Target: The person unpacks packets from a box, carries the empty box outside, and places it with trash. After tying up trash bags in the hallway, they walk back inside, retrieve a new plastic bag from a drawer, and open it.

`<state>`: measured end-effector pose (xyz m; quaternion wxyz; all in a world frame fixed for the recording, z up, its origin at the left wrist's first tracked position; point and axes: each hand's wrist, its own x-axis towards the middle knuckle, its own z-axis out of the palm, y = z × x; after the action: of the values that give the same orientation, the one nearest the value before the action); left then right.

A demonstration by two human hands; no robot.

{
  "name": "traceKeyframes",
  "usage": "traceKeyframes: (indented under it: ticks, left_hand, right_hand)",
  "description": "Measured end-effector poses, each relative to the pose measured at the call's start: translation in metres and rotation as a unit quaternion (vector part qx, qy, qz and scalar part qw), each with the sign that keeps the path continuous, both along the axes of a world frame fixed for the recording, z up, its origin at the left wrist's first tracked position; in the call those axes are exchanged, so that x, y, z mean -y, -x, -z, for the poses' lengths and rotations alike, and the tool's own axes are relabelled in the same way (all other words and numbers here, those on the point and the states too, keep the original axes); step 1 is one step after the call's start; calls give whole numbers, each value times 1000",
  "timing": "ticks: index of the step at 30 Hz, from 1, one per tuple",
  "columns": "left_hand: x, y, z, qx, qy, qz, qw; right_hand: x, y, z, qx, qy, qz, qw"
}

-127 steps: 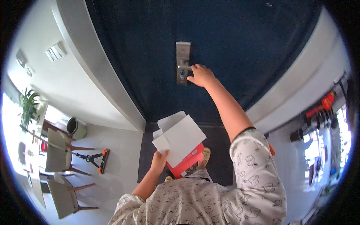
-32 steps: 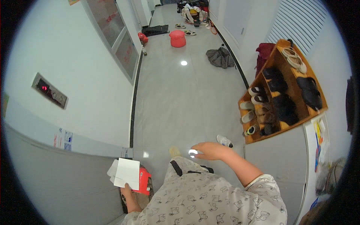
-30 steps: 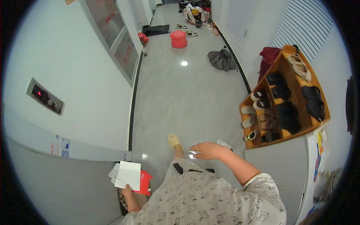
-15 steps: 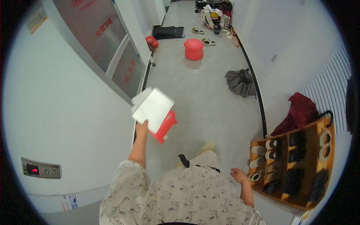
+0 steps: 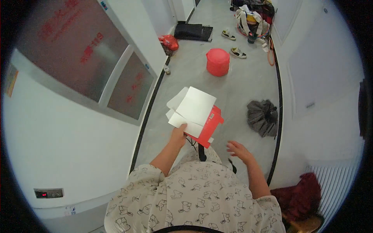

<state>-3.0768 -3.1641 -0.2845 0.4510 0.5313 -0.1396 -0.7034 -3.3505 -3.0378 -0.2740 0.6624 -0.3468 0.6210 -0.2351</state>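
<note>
My left hand [image 5: 178,135] grips a few flattened cardboard pieces, with the thumb lying on top of them. The uppermost cardboard piece [image 5: 196,105] shows a plain white face with fold lines. Beneath it a red cardboard piece [image 5: 211,125] with cut tabs sticks out to the right, and more white flaps [image 5: 178,99] show at the left. My right hand [image 5: 238,151] hangs free to the right of the cardboard, holding nothing, its fingers apart and slightly bent.
Ahead on the grey floor stands a red round tub [image 5: 217,63], with a shoe [image 5: 238,53] beside it. A dark grey bag [image 5: 262,117] lies by the right wall. A black mat [image 5: 193,32] and a red plastic bag [image 5: 169,42] lie farther left; maroon cloth [image 5: 300,198] lies near right.
The view has shifted along the corridor, and the shoe rack has nearly left the picture. My left hand has brought the cardboard toward the middle; my right hand has risen forward.
</note>
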Motion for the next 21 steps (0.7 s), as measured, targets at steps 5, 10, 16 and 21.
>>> traceKeyframes:
  ticks: [5,10,16,21]
  left_hand:
    - [93,132,-35,-73,74,98,990]
    - [212,247,-41,-66,101,272,955]
    - [314,381,-51,75,186,387,900]
    - [416,468,-27,61,192,370,907]
  right_hand:
    - [154,30,27,173,22,179,968]
    - [247,130,-14,294,31,367,882]
    - [329,229,-59,272,78,459,842]
    - [420,308,-32,241,140,485,829]
